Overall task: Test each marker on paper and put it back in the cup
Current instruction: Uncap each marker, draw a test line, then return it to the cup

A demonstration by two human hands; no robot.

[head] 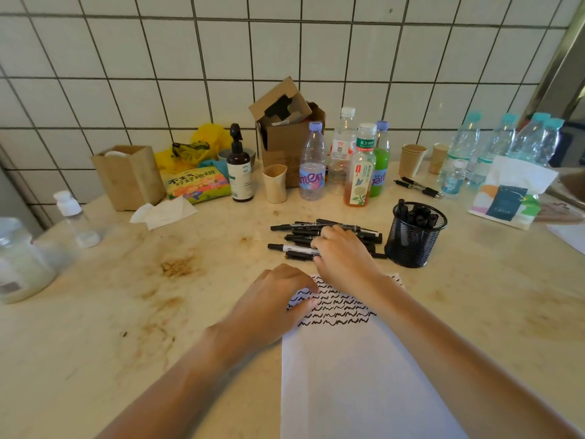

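Note:
A heap of several black markers (302,231) lies on the counter, left of a black mesh cup (413,240) with several markers standing in it. My right hand (343,253) lies over the heap, its fingers curling onto a white-barrelled marker (292,248) at the front. A white sheet of paper (354,375) lies nearer to me, its top rows covered with black squiggles. My left hand (275,301) rests with loosely curled fingers on the paper's upper left corner and holds nothing.
Several drink bottles (359,167), a cardboard box (286,134), a pump bottle (239,167) and paper cups (411,160) stand along the tiled wall. Two pens (418,186) and a tissue pack (506,198) lie at right. A jar (22,264) stands at left.

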